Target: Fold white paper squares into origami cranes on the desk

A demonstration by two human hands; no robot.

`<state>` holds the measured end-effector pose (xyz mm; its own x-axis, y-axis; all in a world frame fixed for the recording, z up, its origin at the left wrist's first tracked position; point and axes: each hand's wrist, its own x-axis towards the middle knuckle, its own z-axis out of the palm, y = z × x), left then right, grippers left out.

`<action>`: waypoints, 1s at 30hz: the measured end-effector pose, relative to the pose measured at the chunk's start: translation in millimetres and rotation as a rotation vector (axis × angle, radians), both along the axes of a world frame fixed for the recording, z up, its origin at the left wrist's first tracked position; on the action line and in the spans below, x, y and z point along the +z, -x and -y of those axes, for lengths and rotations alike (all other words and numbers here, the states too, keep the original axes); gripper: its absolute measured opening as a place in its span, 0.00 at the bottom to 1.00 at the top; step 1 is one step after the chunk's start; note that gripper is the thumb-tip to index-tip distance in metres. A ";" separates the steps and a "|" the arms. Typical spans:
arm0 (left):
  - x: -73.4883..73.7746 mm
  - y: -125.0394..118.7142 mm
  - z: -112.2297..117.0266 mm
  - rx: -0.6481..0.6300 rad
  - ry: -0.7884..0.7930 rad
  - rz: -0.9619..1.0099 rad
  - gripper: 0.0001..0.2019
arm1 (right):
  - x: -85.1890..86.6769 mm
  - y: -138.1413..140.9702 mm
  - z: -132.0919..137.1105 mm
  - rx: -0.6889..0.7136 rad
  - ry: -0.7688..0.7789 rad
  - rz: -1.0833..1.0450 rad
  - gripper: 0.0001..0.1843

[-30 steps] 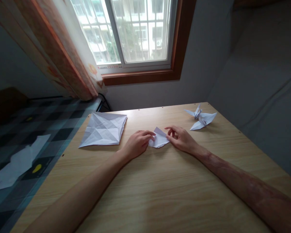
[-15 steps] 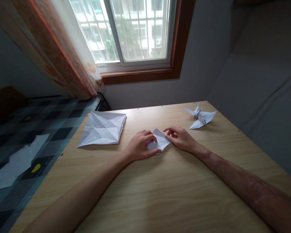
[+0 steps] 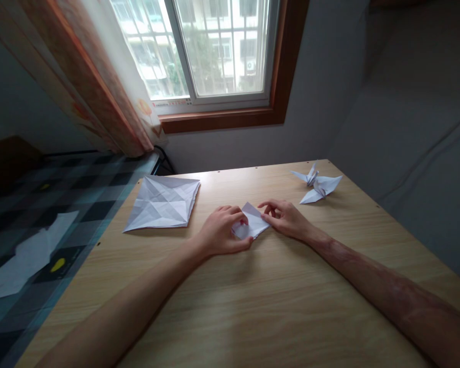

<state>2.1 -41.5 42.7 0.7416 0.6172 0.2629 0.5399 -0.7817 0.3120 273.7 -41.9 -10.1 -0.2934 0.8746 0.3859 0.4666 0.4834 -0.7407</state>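
A small folded piece of white paper [image 3: 254, 219] lies on the wooden table between my hands, one pointed corner facing the window. My left hand [image 3: 224, 230] grips its left side, fingers curled over the top and thumb along the near edge. At the paper's right corner, my right hand [image 3: 282, 215] pinches with thumb and index finger, the other fingers bent. Part of the paper is hidden under my left fingers.
Left on the table [image 3: 230, 317] is a larger creased sheet [image 3: 163, 203]. Two folded paper cranes [image 3: 321, 189] stand at the back right. Beyond the left edge, torn white paper [image 3: 32, 258] lies on a checked bed cover [image 3: 99, 176]. A window [image 3: 222, 51] is ahead.
My left thumb has shifted slightly along the near edge, and the bit of paper that stuck out below it no longer shows. My right hand has hardly moved.
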 end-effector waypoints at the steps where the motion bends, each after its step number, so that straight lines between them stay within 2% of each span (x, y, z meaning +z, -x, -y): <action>1: 0.6 -0.4 0.2 0.004 -0.010 -0.009 0.15 | 0.5 0.1 0.4 0.001 -0.005 0.002 0.13; 9: -0.9 2.5 -3.8 0.008 -0.114 -0.119 0.09 | 2.6 2.3 2.2 0.031 -0.024 0.009 0.14; 14: -3.0 1.4 -0.2 0.068 -0.105 -0.132 0.04 | 3.9 3.6 4.3 0.063 -0.035 0.022 0.13; 22: -7.5 1.5 -0.2 0.152 -0.103 -0.136 0.02 | 9.5 4.3 10.1 0.034 -0.229 0.084 0.02; 27: -9.1 4.7 -3.3 0.205 -0.074 -0.034 0.02 | 13.7 4.8 13.2 0.100 -0.303 0.114 0.06; 30: -8.4 5.1 -5.0 0.245 -0.027 0.073 0.04 | 14.6 4.7 14.0 0.174 -0.329 0.191 0.13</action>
<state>-3.0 -36.5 34.3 0.5493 0.7681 0.3291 0.6907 -0.6390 0.3384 269.1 -55.9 4.5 -0.5190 0.6448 0.5612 0.4713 0.7636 -0.4414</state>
